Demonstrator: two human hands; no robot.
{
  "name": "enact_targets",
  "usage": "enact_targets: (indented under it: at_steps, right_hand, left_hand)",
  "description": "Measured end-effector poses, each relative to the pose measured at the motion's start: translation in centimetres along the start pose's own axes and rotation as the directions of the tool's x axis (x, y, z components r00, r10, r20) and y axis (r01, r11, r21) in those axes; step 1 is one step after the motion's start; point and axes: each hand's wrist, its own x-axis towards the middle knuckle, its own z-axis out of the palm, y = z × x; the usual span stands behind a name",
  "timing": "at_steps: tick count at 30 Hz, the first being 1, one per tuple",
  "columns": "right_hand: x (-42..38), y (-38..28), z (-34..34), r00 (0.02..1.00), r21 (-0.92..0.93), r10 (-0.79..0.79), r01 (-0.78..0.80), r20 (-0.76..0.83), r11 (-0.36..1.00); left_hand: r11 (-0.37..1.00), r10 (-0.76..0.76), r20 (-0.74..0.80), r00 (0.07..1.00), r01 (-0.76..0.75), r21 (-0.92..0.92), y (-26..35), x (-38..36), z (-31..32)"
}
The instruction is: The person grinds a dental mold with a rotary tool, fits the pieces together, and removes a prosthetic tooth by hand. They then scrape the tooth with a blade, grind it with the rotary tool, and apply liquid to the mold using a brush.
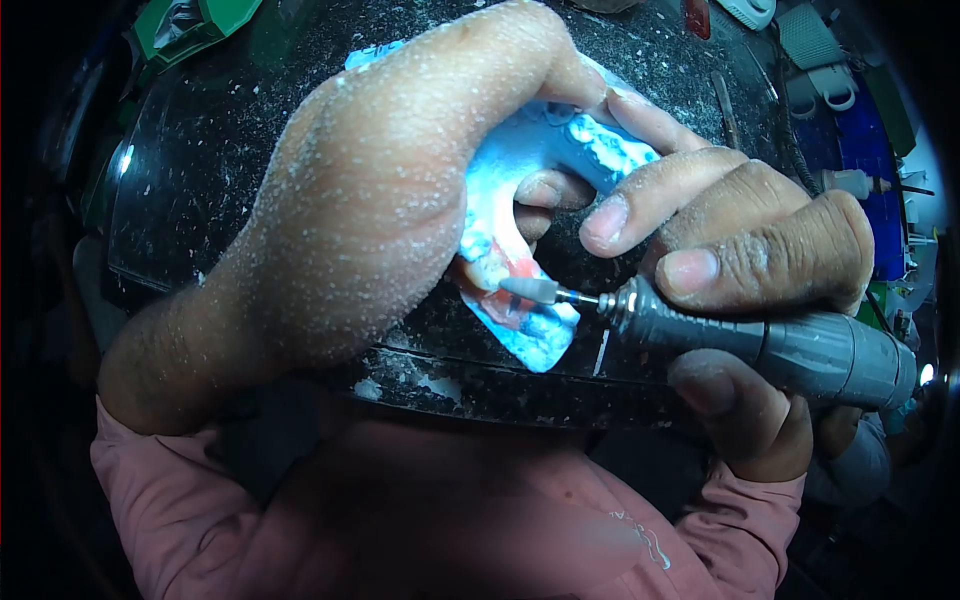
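Observation:
My left hand (370, 190), dusted with white grains, is wrapped around a horseshoe-shaped dental cast (495, 190) that looks blue-white under the light. Tooth shapes run along its arch. On its near end lies a pink patch (505, 310) beside a pale yellowish tooth. In my right hand (760, 235) is a grey rotary handpiece (800, 350), gripped like a pen with the thumb underneath. Its pale, tapered grinding bit (530, 289) points left, with the tip right at the tooth and the pink patch. My left fingertips show through the arch opening.
Below the hands is a black bench top (200, 190) speckled with white dust. At the upper left sits a green box (190, 30). A thin metal tool (725, 110) lies at the upper right, near a white object (750, 12) and a blue surface (865, 145).

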Motion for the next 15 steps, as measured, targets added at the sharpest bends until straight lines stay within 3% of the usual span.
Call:
enact_targets:
  at_steps: [1,3,7,9,11,13,15]
  right_hand:
    - [0.0,0.1,0.0,1.0,0.023,-0.02,0.021,-0.013,1.0]
    - [0.1,-0.2,0.0,1.0,0.004,-0.012,0.012,-0.001,1.0]
    - [0.0,-0.5,0.6,0.998,-0.02,0.022,-0.023,-0.055,1.0]
    - [-0.1,-0.3,0.4,0.999,-0.022,0.013,-0.014,-0.042,1.0]
    - [0.1,-0.2,0.0,1.0,-0.026,0.005,-0.006,-0.029,1.0]
    - [0.5,0.0,-0.6,0.993,-0.083,-0.051,0.06,0.108,0.995]
    - [0.2,-0.2,0.3,0.999,-0.051,-0.036,0.038,0.027,0.998]
  left_hand:
    - [1.0,0.001,0.001,1.0,-0.001,0.0,0.0,-0.1,-0.1]
    - [0.97,-0.171,-0.047,0.984,0.16,-0.181,0.0,-0.3,-0.5]
    - [0.971,-0.115,-0.059,0.992,0.099,-0.217,0.3,0.0,0.2]
    - [0.934,0.001,-0.01,1.0,-0.004,-0.356,1.1,0.6,0.0]
    - [0.951,-0.066,-0.031,0.997,0.054,-0.304,0.2,0.0,0.1]
    - [0.961,-0.132,-0.055,0.99,0.114,-0.253,-0.3,-0.4,-0.2]
    - [0.978,-0.125,-0.015,0.992,0.121,-0.171,-0.3,-0.5,-0.5]
